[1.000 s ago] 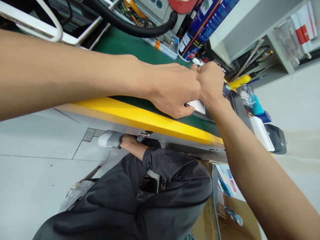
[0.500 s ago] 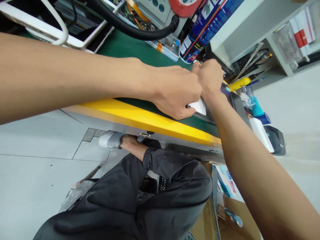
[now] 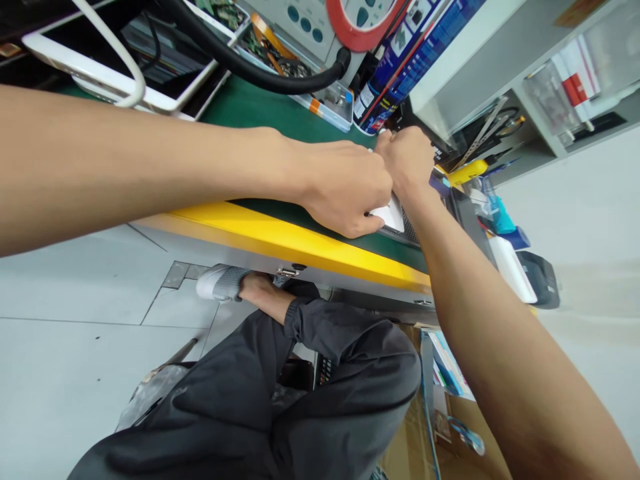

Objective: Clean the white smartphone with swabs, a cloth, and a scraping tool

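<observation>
On the green bench top [image 3: 250, 110], my left hand [image 3: 347, 187] is closed, its thumb and fingers on a white piece [image 3: 393, 215] that looks like paper or card. Beyond it my right hand [image 3: 407, 157] is closed too, its knuckles up and close against the left. What its fingers hold is hidden behind the hands. Under the white piece and beside my right wrist, part of a dark meshed surface [image 3: 411, 232] shows.
A blue spray can [image 3: 400, 67] stands just behind my hands, near a small parts box [image 3: 333, 107] and a thick black hose [image 3: 280, 81]. White racks [image 3: 105, 79] are at the left. A yellow-handled tool [image 3: 467, 173] lies right, below grey shelving [image 3: 500, 53].
The whole view has shifted slightly, with bench items appearing a little lower and further left. My hands keep nearly the same closed pose on the bench.
</observation>
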A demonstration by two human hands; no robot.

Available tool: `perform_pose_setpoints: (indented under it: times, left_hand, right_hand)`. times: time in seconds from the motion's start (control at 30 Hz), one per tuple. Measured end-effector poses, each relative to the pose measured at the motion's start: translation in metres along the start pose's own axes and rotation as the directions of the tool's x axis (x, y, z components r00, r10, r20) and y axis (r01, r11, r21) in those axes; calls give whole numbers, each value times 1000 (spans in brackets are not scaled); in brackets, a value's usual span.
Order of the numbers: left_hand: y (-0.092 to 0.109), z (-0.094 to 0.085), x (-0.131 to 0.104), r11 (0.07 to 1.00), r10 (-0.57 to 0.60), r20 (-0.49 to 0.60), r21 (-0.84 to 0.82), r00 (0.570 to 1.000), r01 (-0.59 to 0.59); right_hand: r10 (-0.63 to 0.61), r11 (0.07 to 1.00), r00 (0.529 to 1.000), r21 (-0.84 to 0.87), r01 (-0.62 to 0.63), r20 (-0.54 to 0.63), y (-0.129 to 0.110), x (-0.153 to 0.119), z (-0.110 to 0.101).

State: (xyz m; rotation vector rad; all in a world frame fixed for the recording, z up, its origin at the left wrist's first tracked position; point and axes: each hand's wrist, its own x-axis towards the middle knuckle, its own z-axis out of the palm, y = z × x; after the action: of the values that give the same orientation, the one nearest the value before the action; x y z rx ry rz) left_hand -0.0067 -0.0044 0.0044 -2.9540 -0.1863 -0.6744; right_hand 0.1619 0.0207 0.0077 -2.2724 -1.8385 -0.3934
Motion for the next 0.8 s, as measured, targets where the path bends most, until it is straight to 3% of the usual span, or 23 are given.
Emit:
perform_pose_setpoints:
  times: [0.1,0.37,0.8]
  left_hand:
    - [1,-3,0,1000,0,32,-19,999,1]
    - [2,-6,2,997,-51,110,-57,993,57]
    - [4,-7,4,996,-55,107,-65,993,62]
  right_hand:
    - [89,996,992,3,-89,-87,-1,-3,-1]
    - [-9,1000,1000,8,9,-11,-2,-24,-17]
    - [-51,999,999,-3,51,-5,0,-69,-32]
